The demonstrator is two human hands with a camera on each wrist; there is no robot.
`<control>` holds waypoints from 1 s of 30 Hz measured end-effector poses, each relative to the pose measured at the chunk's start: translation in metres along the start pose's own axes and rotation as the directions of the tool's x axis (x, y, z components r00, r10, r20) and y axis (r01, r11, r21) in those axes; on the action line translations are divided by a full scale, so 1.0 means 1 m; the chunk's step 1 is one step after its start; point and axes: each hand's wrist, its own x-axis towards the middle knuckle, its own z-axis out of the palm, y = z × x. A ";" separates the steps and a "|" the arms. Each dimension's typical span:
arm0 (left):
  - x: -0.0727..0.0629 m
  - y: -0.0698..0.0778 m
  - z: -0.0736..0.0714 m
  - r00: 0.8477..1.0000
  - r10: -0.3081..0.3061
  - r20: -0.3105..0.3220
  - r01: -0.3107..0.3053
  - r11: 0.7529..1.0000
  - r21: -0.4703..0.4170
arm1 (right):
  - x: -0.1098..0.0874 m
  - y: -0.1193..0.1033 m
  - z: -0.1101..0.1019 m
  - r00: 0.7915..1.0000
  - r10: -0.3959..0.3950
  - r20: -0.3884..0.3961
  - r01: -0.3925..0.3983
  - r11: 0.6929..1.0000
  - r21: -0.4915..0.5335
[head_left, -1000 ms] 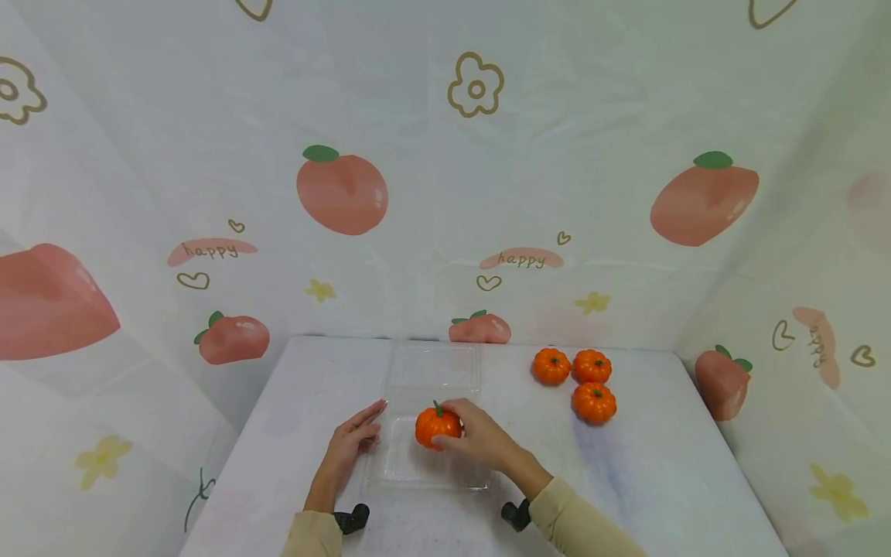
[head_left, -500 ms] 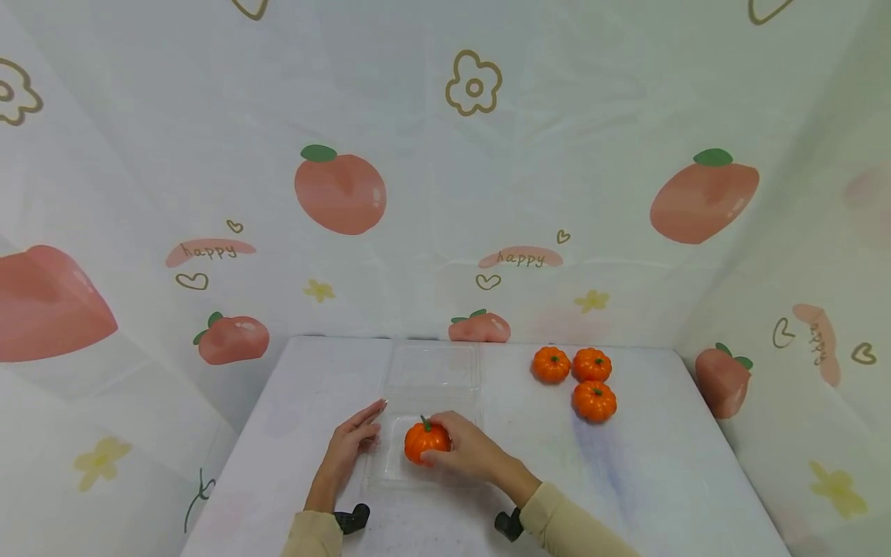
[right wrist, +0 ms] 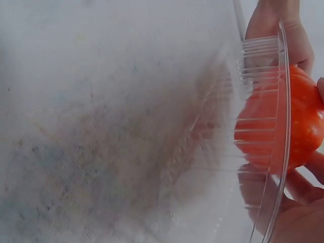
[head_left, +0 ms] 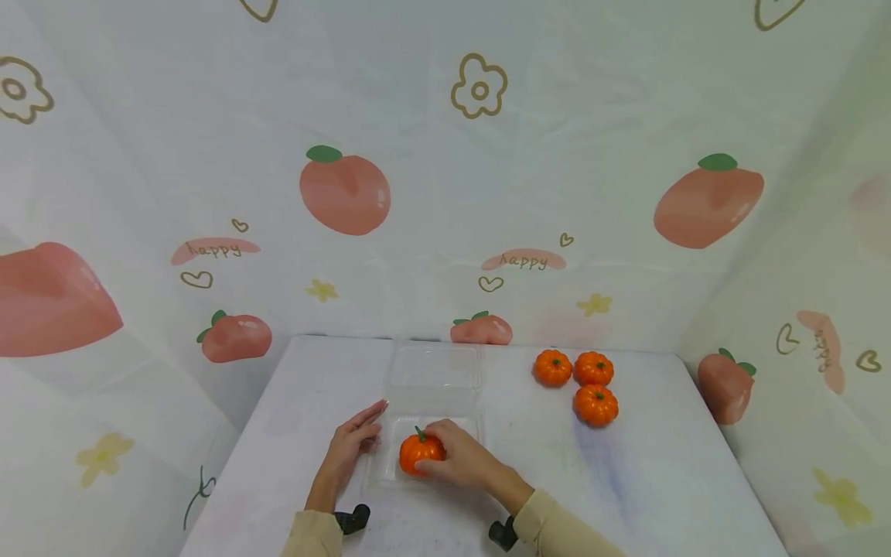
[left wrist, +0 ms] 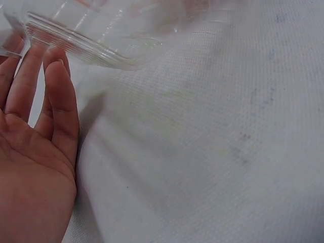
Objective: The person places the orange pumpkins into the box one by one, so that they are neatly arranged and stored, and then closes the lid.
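Observation:
A clear plastic clamshell box (head_left: 465, 424) lies with its lid (head_left: 435, 367) folded back toward the wall. My right hand (head_left: 465, 462) grips a small orange pumpkin (head_left: 414, 455) with a green stem, low inside the near half of the box. In the right wrist view, the pumpkin (right wrist: 306, 119) shows partly through the ridged clear wall (right wrist: 263, 121), down between fingers and thumb. My left hand (head_left: 346, 449) is at the box's left side, its fingers extended. The left wrist view has those fingertips right at the box's ridged edge (left wrist: 76, 45).
Three more pumpkins, one at the back (head_left: 553, 368), one beside it (head_left: 594, 369) and one nearer (head_left: 595, 405), sit at the table's back right. The white-covered table (head_left: 668, 480) meets a printed cloth wall (head_left: 418, 271) behind and at both sides.
My right hand has carried the pumpkin left and nearer to me, lower into the box's near half. The left hand has stayed at the box's side.

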 end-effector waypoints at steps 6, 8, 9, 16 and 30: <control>0.001 0.000 0.000 1.000 0.002 0.002 -0.002 1.000 0.006 | -0.001 -0.001 0.004 1.000 -0.014 -0.001 0.014 1.000 -0.017; 0.000 0.001 0.000 1.000 0.003 0.000 -0.003 1.000 0.006 | -0.001 -0.002 0.005 1.000 0.001 0.002 -0.001 1.000 -0.022; 0.000 0.001 0.000 1.000 0.008 -0.001 -0.008 1.000 0.009 | -0.001 -0.003 0.005 1.000 0.007 0.003 -0.007 1.000 -0.022; -0.002 0.002 0.002 1.000 0.003 -0.004 -0.003 1.000 0.004 | 0.001 -0.004 0.006 0.999 0.030 0.021 -0.030 1.000 -0.008; -0.006 0.002 0.002 1.000 0.012 -0.003 -0.012 1.000 0.029 | 0.003 -0.011 0.012 0.997 -0.007 0.072 0.003 0.998 0.067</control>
